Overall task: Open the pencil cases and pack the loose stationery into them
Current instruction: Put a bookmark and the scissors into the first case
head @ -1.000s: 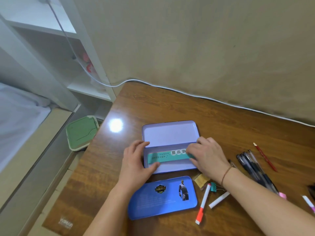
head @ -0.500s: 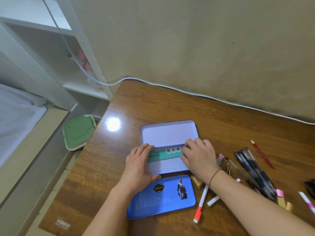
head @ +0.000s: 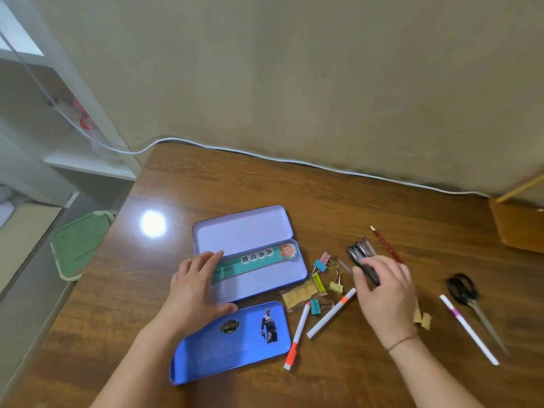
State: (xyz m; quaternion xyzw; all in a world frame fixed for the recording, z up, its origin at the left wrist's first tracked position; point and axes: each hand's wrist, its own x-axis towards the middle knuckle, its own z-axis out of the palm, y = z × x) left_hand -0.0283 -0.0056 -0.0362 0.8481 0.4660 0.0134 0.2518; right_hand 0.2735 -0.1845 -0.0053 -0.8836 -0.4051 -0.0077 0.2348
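The lilac pencil case (head: 250,254) lies open near the middle of the tabletop (head: 323,195), a green ruler (head: 253,260) inside. The left hand (head: 195,293) rests flat, fingers spread, on the case's left end. The right hand (head: 385,293) closes around a bundle of black pens (head: 360,254) among loose binder clips (head: 321,265) toward the right edge. The blue pencil case (head: 232,343) sits shut by the near edge.

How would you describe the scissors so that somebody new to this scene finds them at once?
Start at the open purple case in the middle of the wooden table and go far right, past the right hand. The scissors lie beside a long white pen; only they have black loop handles.
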